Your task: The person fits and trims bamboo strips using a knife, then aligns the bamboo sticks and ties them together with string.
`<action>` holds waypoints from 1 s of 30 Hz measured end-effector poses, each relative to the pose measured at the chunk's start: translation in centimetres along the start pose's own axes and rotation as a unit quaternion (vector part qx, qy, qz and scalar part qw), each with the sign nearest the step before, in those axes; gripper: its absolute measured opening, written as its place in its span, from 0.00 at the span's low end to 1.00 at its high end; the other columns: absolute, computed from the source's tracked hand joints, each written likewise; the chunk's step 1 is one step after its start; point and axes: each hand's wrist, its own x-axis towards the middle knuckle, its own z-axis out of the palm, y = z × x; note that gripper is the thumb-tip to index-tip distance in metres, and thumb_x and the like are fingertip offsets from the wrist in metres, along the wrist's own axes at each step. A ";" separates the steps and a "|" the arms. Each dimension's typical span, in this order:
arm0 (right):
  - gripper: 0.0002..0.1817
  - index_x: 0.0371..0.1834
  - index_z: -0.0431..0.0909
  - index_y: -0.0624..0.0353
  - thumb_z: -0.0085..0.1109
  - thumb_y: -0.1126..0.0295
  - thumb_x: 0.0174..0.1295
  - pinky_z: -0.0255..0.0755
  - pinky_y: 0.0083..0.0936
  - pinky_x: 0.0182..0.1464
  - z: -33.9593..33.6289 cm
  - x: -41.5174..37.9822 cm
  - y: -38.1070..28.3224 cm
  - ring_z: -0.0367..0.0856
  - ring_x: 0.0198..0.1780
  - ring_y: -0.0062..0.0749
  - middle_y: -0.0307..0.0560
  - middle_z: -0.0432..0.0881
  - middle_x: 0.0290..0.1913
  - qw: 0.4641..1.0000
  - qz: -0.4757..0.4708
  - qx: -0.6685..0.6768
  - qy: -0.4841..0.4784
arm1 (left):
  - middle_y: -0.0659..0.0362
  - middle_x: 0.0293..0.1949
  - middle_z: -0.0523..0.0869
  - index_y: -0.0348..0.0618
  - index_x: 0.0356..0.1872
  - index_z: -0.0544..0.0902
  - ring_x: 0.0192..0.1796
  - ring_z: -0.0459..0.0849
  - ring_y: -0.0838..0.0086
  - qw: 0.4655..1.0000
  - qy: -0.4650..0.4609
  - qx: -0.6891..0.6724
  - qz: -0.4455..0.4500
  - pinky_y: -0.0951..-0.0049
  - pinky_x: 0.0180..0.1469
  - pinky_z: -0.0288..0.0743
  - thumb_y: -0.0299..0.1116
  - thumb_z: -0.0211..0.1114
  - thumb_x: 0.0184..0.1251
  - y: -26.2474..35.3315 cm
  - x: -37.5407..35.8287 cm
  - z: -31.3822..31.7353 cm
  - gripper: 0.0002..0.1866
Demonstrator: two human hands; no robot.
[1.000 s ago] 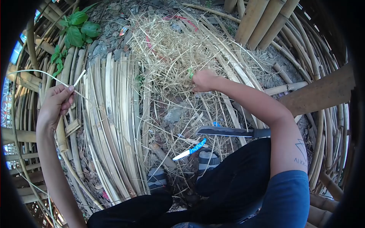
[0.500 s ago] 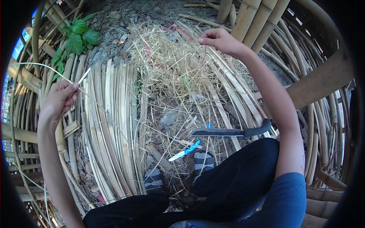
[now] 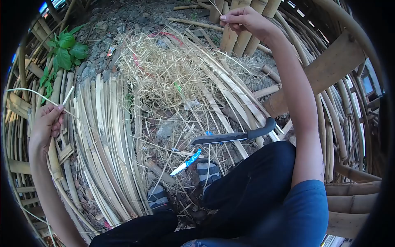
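Note:
At the left, my left hand (image 3: 46, 123) is closed around a thin pale bamboo strip (image 3: 31, 90); one part bends away to the left edge and a short end sticks up past the thumb. My right hand (image 3: 249, 22) is raised near the top, fingertips pinched on a thin pale sliver (image 3: 215, 7) that runs up out of view. Below it spreads a heap of bamboo shavings (image 3: 160, 70). A machete (image 3: 220, 138) with a dark hooked handle lies on the ground before my knee. Near my shoe is a small knife (image 3: 186, 162) with a blue patterned handle.
Long split bamboo slats (image 3: 109, 140) lie side by side at the left, with more slats (image 3: 234, 94) on the right. Thick bamboo poles (image 3: 242, 37) stand at the back. A green leafy plant (image 3: 63, 51) grows at the upper left. Bamboo railings surround the spot.
My right hand has moved up and slightly right, and a sliver now points upward from its fingers. My left hand, still on the strip, sits lower and further left; the view has shifted.

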 end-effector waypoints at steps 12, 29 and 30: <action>0.16 0.37 0.83 0.62 0.65 0.60 0.52 0.79 0.35 0.33 2.8 -12.9 17.5 0.85 0.34 0.38 0.47 0.85 0.36 0.803 0.238 -0.432 -0.336 | 0.71 0.18 0.71 0.47 0.27 0.74 0.15 0.60 0.92 0.999 0.005 0.036 0.011 0.87 0.14 0.45 0.41 0.59 0.71 -1.5 1.7 -0.6 0.14; 0.11 0.30 0.78 0.63 0.58 0.67 0.66 0.71 0.26 0.31 1.9 -13.9 17.6 0.78 0.27 0.23 0.42 0.80 0.25 0.981 0.189 -0.039 -0.001 | 0.72 0.18 0.70 0.46 0.28 0.74 0.15 0.59 0.92 0.998 0.011 0.053 0.044 0.87 0.15 0.45 0.43 0.58 0.71 -0.2 -0.2 -0.5 0.14; 0.10 0.30 0.78 0.63 0.56 0.69 0.67 0.71 0.24 0.29 1.1 -13.1 14.7 0.76 0.26 0.20 0.40 0.79 0.24 0.982 0.183 -0.020 0.031 | 0.72 0.18 0.70 0.46 0.28 0.75 0.15 0.59 0.92 0.998 0.011 0.052 0.043 0.87 0.14 0.46 0.42 0.58 0.71 -0.2 -0.4 -0.5 0.14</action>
